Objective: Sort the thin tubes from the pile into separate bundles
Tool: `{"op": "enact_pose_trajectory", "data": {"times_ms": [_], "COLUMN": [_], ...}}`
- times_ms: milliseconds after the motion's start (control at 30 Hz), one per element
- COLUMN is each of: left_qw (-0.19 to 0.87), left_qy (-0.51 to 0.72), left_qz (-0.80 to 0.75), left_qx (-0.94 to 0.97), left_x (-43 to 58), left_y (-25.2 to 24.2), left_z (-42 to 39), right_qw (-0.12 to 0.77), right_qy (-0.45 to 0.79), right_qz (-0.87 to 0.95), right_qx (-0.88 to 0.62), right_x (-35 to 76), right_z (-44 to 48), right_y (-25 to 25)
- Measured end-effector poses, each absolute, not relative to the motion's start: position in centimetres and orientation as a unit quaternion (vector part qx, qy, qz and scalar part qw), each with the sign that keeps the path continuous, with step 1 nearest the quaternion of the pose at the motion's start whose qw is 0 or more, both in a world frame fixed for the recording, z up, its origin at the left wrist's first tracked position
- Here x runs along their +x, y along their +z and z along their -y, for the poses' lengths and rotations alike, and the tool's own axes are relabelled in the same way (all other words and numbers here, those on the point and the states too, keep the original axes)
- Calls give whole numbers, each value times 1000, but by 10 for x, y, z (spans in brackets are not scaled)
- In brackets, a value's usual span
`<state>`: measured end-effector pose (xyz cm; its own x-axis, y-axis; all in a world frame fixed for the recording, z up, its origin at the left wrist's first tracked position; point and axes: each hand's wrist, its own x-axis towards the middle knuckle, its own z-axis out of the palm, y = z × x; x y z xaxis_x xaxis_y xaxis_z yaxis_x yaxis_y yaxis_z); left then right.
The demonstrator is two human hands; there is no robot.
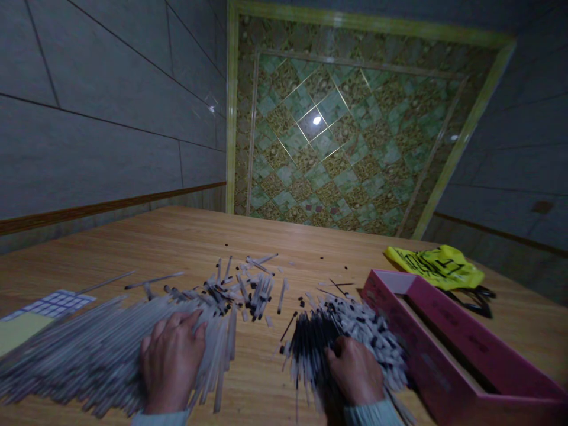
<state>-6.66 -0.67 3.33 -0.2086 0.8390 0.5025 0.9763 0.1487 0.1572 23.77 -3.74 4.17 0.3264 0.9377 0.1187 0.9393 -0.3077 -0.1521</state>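
Note:
My left hand (175, 358) lies over a wide heap of thin clear plastic tubes (97, 337), which look like pen barrels. Its fingers rest on the heap, thumb apart. Across the table, my right hand (355, 370) is closed, thumb and fingers drawn together at the edge of a pile of slim black-filled sticks (313, 337) that look like pen refills. Whatever is in its fingers is hidden. Just beyond that hand is a mound of short whitish pieces with dark ends (375, 331). Short dark-tipped pieces (260, 293) lie scattered between the two piles.
A long pink box (444, 355), open at the top, stands at the right. Behind it are a yellow bag with black lettering (437, 266) and a black-framed object (474, 303). A checked sheet (55, 303) and a pale yellow paper (22, 331) lie at the left.

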Motion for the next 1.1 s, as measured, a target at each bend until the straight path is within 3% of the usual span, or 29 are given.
{"op": "enact_pose_trajectory", "data": {"times_ms": [333,533,800,1100], "left_qw": [66,-46,-145,-168], "left_qy": [-270,-310,-309,-293], "left_qz": [654,575,544,565], "left_qx": [-704,-756,-766,-753], "left_x": [-34,-19,-4,-3], "left_y": [30,17,11,11], "left_z": [6,2,5,6], "right_qw": [124,99,62,112], "right_qy": [-28,-44,-35,-31], "right_qz": [569,560,584,709], "right_qx": [-813,-821,-808,-695], "right_x": [248,293,318,212], "right_z": [28,-17,-29,-40], "right_y": [58,91,95,73]}}
